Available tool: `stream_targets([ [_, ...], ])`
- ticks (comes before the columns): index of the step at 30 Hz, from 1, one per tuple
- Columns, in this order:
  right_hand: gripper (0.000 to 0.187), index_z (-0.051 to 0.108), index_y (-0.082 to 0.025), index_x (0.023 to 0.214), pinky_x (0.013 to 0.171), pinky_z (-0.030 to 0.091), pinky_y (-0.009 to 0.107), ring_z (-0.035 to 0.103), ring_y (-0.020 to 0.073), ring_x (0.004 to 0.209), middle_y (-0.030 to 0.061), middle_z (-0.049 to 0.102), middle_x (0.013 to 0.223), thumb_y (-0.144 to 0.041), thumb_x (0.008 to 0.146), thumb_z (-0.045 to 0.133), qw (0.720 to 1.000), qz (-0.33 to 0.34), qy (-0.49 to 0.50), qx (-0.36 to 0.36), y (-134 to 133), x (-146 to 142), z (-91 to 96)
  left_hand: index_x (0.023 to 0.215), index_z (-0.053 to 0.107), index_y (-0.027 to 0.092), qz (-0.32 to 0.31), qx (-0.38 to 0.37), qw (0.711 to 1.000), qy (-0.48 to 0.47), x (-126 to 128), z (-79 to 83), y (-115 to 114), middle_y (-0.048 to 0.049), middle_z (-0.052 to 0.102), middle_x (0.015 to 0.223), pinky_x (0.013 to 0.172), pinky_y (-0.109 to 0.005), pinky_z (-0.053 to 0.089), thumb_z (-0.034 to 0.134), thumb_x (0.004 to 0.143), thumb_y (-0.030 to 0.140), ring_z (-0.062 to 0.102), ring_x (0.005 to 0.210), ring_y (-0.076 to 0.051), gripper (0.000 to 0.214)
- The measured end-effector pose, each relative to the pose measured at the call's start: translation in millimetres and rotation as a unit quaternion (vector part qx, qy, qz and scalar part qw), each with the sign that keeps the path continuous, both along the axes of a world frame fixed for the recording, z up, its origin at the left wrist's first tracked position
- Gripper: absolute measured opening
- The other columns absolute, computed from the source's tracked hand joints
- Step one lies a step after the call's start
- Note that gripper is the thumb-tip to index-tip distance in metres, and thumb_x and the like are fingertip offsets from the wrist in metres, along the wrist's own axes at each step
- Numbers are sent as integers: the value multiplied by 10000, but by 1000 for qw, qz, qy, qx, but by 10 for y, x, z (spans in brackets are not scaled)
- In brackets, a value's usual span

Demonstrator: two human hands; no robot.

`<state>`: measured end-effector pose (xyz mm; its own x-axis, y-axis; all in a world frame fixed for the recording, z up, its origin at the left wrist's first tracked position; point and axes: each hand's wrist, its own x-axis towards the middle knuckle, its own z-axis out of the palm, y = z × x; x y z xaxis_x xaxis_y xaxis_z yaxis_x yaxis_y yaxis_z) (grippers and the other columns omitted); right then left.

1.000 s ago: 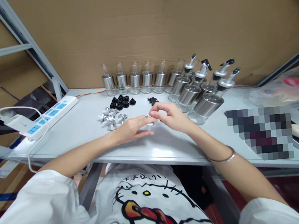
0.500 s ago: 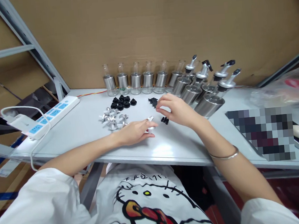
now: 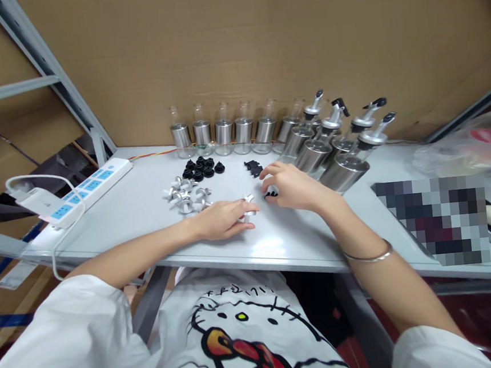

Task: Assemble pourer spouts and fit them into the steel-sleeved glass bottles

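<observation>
My left hand (image 3: 221,218) rests on the white table (image 3: 145,215), fingers pinched on a small silver spout cap (image 3: 248,206) that stands on the surface. My right hand (image 3: 291,187) is curled down over a few small black plugs (image 3: 269,194) just right of the cap, fingertips touching them. Whether it grips one is hidden. A loose pile of silver spout caps (image 3: 185,196) lies left of my left hand. Behind it sit a cluster of black rubber stoppers (image 3: 201,168) and a few black bits (image 3: 252,167).
A row of glass bottles with steel sleeves (image 3: 224,133) lines the cardboard wall. To their right stand bottles fitted with pourers (image 3: 340,141). A white power strip (image 3: 83,189) lies at the left edge. A plastic bag (image 3: 469,144) sits at the far right.
My right hand left the cap held by my left hand, reached toward the far black bits, then came down onto the small black plugs. My left hand stayed put with the cap.
</observation>
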<state>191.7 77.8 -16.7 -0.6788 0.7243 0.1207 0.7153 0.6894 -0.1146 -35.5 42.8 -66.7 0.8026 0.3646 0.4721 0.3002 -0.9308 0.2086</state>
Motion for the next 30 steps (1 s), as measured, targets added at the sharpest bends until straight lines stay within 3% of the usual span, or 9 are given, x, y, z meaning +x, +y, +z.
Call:
stream_targets([
  [4, 119, 710, -162, 751, 883, 405, 465, 517, 323, 1123, 146, 641, 1146, -148, 745, 592, 999, -2, -38, 5, -24, -49, -12, 1183, 455, 161, -9, 6, 1000, 7, -5, 4, 2, -91, 670, 916, 658, -271, 500, 366, 974, 415, 635, 717, -162, 341],
  [9, 125, 692, -153, 721, 867, 414, 418, 547, 314, 1093, 145, 662, 1096, -116, 755, 577, 1000, -5, -26, 0, -23, -97, -15, 1150, 461, 151, -10, 38, 999, -1, -1, 4, 8, -62, 650, 813, 623, -253, 486, 339, 983, 425, 616, 662, -152, 343],
  [13, 124, 658, -145, 812, 750, 439, 319, 618, 230, 859, 109, 694, 901, -107, 768, 548, 998, -9, 59, -10, -30, -114, 9, 1144, 452, 151, -14, 50, 999, -11, 5, 11, 11, -62, 648, 819, 619, -246, 477, 326, 988, 422, 608, 656, -144, 336],
  [16, 123, 618, -173, 805, 664, 418, 263, 593, 164, 698, 43, 682, 788, -98, 759, 532, 989, 0, 146, -8, -52, -119, 24, 1144, 448, 153, -18, 50, 998, -20, 9, 23, 8, -69, 659, 845, 617, -248, 475, 343, 986, 414, 606, 649, -138, 323],
  [22, 148, 639, -171, 848, 640, 419, 261, 571, 149, 661, 48, 669, 764, -243, 873, 512, 974, 22, 227, 1, -77, -135, 35, 1161, 441, 159, -21, 59, 997, -50, -5, 63, -3, -90, 684, 919, 660, -260, 491, 369, 980, 394, 637, 710, -147, 305],
  [30, 240, 710, -165, 981, 643, 434, 277, 563, 145, 686, 71, 664, 849, -270, 908, 508, 950, 45, 307, 6, -83, -139, 40, 1157, 445, 158, -32, 109, 988, -107, -2, 77, -9, -70, 687, 899, 635, -253, 507, 395, 967, 384, 644, 690, -141, 300],
])
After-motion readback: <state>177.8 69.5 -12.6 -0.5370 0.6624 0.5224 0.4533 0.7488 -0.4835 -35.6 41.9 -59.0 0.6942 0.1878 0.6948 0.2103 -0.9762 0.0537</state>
